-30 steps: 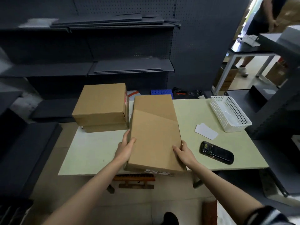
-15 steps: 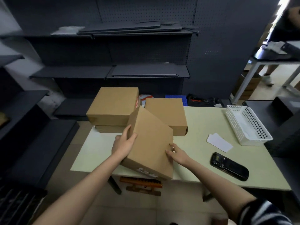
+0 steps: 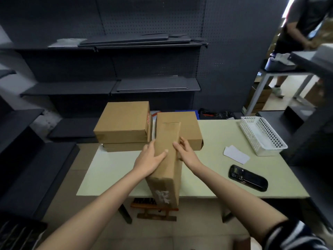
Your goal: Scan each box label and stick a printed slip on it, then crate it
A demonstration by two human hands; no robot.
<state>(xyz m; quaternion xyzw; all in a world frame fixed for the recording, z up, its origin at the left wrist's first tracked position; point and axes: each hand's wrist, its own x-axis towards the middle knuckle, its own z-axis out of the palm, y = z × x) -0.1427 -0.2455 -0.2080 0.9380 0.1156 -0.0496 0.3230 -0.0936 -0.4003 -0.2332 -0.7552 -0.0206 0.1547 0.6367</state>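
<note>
In the head view, a cardboard box [image 3: 166, 159] is held on edge above the near rim of the pale green table [image 3: 111, 170], its narrow side turned upward and its near end, which carries a whitish label [image 3: 163, 195], tipped toward the camera. The left hand [image 3: 150, 160] is clasped against the box's left face, with the thumb laid over the upper side. The right hand [image 3: 185, 152] is set against the right face with the fingers curled over the top edge, so the box is gripped from both sides. This two-sided hold appears chosen so that the box can be rotated and the label brought into view for scanning; the label is too blurred to read.

Relative to the held box, a black handheld scanner [image 3: 247, 180] lies to the right on the table, untouched, and white paper slips [image 3: 236, 154] lie beyond it, just beside a white perforated basket [image 3: 263, 136] at the table's far right. These are judged to be placed within reach of the right hand for the scan and the sticking. Behind the held box another flat box [image 3: 187, 130] rests on the table, and to the rear left two more boxes [image 3: 124, 123] are stacked, presumably awaiting processing. No crate can be identified with certainty.
</note>
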